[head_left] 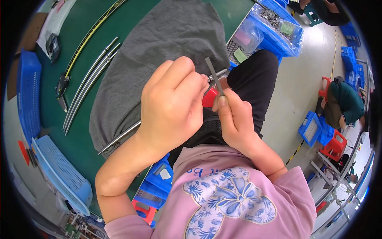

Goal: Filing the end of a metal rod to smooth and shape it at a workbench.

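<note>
My left hand is closed around a thin shiny metal rod, which runs slantwise through the fist. The rod's low end lies over the grey cloth, and its other end pokes out past my fingers. In my right hand a flat grey file is pinched between thumb and fingers, pointing up and away. It crosses close to the rod's far end; whether the two touch I cannot tell.
On the green table lie several metal rods, a caliper and a yellow measuring strip. Blue baskets line the left edge. A blue bin holds small metal parts. A person bends over at the right.
</note>
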`<action>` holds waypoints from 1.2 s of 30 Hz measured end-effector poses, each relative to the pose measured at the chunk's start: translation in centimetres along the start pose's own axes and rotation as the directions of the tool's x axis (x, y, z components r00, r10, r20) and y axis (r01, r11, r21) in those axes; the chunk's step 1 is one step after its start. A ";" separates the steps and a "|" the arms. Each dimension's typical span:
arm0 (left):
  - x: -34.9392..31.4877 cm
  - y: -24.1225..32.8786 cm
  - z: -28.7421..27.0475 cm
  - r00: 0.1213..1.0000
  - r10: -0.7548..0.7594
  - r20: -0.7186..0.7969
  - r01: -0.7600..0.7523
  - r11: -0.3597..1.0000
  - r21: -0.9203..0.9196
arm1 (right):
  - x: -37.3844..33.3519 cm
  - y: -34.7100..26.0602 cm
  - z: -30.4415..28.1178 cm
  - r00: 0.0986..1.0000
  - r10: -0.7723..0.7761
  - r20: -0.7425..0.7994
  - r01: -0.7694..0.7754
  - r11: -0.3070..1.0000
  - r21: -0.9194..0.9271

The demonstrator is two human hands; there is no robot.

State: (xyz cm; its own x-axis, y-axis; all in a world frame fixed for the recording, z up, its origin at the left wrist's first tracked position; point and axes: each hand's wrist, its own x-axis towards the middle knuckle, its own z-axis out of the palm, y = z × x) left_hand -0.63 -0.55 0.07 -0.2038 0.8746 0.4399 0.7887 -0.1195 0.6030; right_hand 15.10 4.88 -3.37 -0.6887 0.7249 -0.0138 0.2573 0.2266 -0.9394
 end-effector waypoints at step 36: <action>0.0 0.2 0.3 1.000 0.000 -0.030 0.001 1.000 0.007 | -0.9 -2.8 -4.3 0.933 0.270 0.239 -0.314 0.934 0.169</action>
State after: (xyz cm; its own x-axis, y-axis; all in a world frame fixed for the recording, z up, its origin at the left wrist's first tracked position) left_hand -0.35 -0.43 0.02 -0.2211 0.8604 0.4591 0.7924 -0.1158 0.5989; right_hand 17.95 6.41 0.80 -0.7349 0.5816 -0.3489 0.3422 -0.1262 -0.9311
